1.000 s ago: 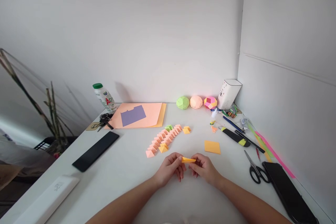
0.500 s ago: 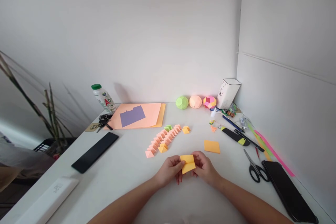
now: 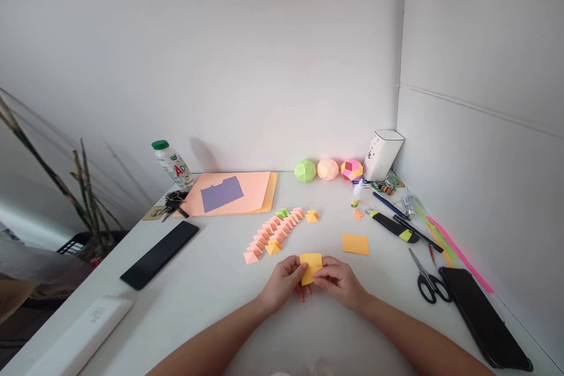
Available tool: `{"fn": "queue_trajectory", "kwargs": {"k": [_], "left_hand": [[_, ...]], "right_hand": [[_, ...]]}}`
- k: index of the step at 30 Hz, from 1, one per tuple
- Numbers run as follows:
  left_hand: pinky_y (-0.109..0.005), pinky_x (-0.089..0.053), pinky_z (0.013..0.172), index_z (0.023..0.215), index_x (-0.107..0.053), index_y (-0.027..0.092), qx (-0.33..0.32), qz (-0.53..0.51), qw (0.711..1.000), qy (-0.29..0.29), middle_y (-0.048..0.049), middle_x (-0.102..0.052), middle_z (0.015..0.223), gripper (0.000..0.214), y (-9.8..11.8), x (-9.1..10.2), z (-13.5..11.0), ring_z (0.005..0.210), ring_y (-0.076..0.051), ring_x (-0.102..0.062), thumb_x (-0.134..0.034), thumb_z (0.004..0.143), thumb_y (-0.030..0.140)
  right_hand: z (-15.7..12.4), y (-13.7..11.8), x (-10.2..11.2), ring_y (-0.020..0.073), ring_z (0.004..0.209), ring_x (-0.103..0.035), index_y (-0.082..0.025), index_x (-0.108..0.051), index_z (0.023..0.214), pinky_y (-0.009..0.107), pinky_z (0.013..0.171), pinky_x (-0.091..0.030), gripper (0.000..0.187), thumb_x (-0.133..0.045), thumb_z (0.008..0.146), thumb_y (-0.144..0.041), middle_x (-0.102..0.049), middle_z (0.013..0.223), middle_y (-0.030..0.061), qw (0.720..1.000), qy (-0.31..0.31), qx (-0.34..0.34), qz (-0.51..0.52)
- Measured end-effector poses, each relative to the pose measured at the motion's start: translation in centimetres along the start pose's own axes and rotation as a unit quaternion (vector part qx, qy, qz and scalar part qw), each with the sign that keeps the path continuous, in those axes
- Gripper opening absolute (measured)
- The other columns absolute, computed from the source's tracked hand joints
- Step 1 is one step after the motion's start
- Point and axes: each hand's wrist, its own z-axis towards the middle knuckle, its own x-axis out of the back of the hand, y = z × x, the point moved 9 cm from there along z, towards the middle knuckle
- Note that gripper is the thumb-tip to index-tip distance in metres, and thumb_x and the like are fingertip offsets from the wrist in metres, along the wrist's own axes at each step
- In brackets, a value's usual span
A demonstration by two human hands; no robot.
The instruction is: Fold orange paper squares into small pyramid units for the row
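A yellow square of paper [image 3: 311,268] is held up between both hands above the table. My left hand [image 3: 284,283] pinches its left side, thumb on the front face. My right hand [image 3: 341,283] grips its right edge between thumb and fingers. Beyond the hands lie rows of small folded peach paper pieces [image 3: 268,229], with a few green and orange ones among them. One orange folded piece [image 3: 312,217] sits apart to their right. A flat stack of orange paper [image 3: 356,244] rests just past my right hand.
Three paper balls [image 3: 328,170] stand by the wall. Scissors [image 3: 427,279], a box cutter [image 3: 392,227], pens and a black phone [image 3: 484,317] line the right side. Peach sheets [image 3: 259,188], a bottle [image 3: 171,164] and a black slab [image 3: 159,255] are on the left.
The paper has turned so its creased, tilted face now shows as a flatter, more upright square. My right fingers have shifted onto its lower right edge.
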Motion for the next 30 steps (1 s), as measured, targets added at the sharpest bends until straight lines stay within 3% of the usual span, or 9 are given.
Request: {"fn": "queue_trajectory", "kwargs": {"k": [8,12,14,30], "left_hand": [[-0.022,-0.042,0.04,0.071,-0.049,0.018,0.004,0.023,0.999,-0.022,0.0001,-0.064,0.058,0.04,0.8,-0.7,-0.4,0.044,-0.012,-0.058,-0.053,0.076,0.057],[-0.022,-0.044,0.041,0.084,-0.054,0.015,-0.008,0.028,0.998,-0.057,-0.0039,-0.066,0.076,0.04,0.7,-1.1,-0.6,0.052,-0.013,-0.061,-0.058,0.074,0.054],[-0.022,-0.044,0.042,0.084,-0.054,0.015,-0.005,0.041,0.997,-0.069,-0.0038,-0.066,0.074,0.039,0.3,-1.3,-0.6,0.054,-0.014,-0.061,-0.061,0.073,0.051],[-0.022,-0.042,0.041,0.08,-0.053,0.016,0.012,0.067,0.997,-0.042,-0.0011,-0.064,0.07,0.034,-0.3,-1.0,-0.4,0.05,-0.012,-0.059,-0.061,0.073,0.048]], "right_hand": [[-0.1,1.2,0.4,0.0121,0.055,-0.054,-0.018,-0.065,0.075,0.026,0.052,-0.045,0.025,-0.06,0.08,-0.042,-0.053,0.073,0.0003,0.992,0.027,-0.089,0.082],[-0.1,1.1,0.4,0.0114,0.052,-0.052,-0.018,-0.062,0.071,0.026,0.051,-0.044,0.026,-0.061,0.078,-0.042,-0.057,0.068,-0.0001,0.988,0.035,-0.107,0.11],[-0.1,1.1,0.4,0.0115,0.051,-0.052,-0.017,-0.062,0.07,0.026,0.051,-0.044,0.026,-0.062,0.078,-0.042,-0.059,0.066,0.0003,0.987,0.036,-0.113,0.112],[-0.3,2.8,0.3,0.012,0.047,-0.055,-0.016,-0.059,0.074,0.025,0.048,-0.045,0.024,-0.063,0.077,-0.039,-0.058,0.059,-0.0013,0.981,0.07,-0.139,0.118]]}}
